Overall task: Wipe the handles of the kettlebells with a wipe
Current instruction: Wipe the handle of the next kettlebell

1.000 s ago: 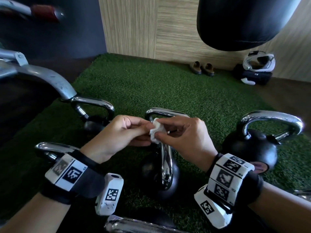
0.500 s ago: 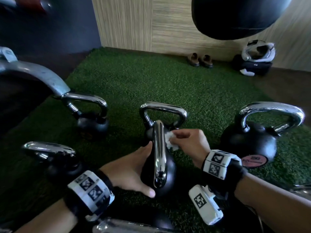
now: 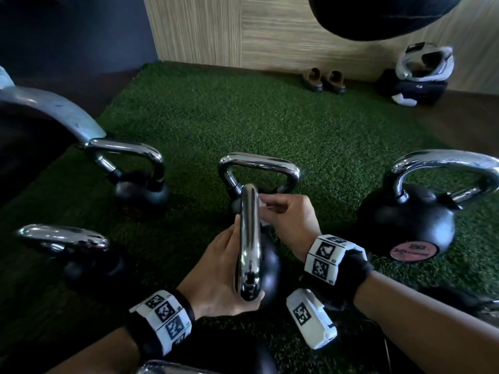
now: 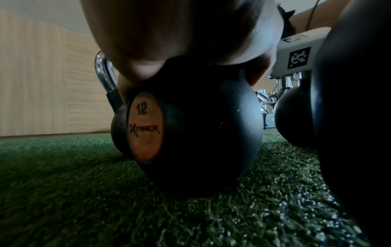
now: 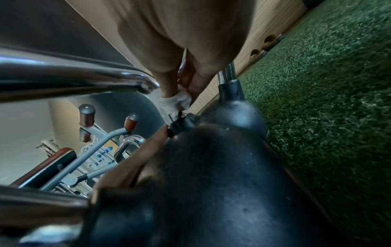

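A black 12 kg kettlebell [image 3: 267, 268] [image 4: 201, 133] stands on the green turf in front of me, its chrome handle [image 3: 249, 238] seen edge-on. My left hand [image 3: 218, 268] cups it from the left, fingers along the handle's side and thumb round the near end. My right hand [image 3: 289, 217] pinches a small white wipe [image 3: 263, 205] [image 5: 176, 100] against the right side of that handle, near its far leg. The fingertips of both hands are partly hidden behind the handle.
More chrome-handled kettlebells stand around: one just behind [image 3: 259, 163], back left [image 3: 140, 193], near left [image 3: 81, 255], a large one right [image 3: 405, 220], another at my knees [image 3: 162, 369]. A grey machine arm [image 3: 54, 109] reaches in left. A punching bag [image 3: 378, 14] hangs overhead; shoes [image 3: 324, 79] lie by the wall.
Both hands held the wipe above the handle a second ago. My left hand dropped to the kettlebell, and my right hand carried the wipe down onto the handle's right side.
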Available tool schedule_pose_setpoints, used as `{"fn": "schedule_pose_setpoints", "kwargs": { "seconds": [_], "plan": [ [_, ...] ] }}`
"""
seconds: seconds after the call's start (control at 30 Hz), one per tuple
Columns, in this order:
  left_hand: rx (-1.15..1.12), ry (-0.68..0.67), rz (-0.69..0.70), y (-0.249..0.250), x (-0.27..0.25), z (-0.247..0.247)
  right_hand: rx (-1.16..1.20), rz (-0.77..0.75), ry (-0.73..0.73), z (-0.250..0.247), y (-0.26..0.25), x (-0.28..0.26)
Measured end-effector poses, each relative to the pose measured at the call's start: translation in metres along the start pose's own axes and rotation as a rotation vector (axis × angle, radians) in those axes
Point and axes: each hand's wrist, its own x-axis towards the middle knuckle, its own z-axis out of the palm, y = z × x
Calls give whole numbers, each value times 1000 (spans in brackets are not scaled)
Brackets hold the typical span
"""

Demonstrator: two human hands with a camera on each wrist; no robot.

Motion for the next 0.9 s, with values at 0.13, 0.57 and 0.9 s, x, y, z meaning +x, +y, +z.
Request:
{"fn": "schedule_pose_setpoints", "kwargs": {
  "seconds": [0.13, 0.57, 0.9],
  "plan": [
    [-136, 35, 51, 0, 1, -5, -69, 30, -57, -4, 1, 4],
    [-232, -94, -3, -13, 12, -20, -177, -335, 51, -19, -33, 10],
    [-222, -97, -11, -12, 19, -28, -241, -579, -100, -26, -38, -4]
  ]
}}
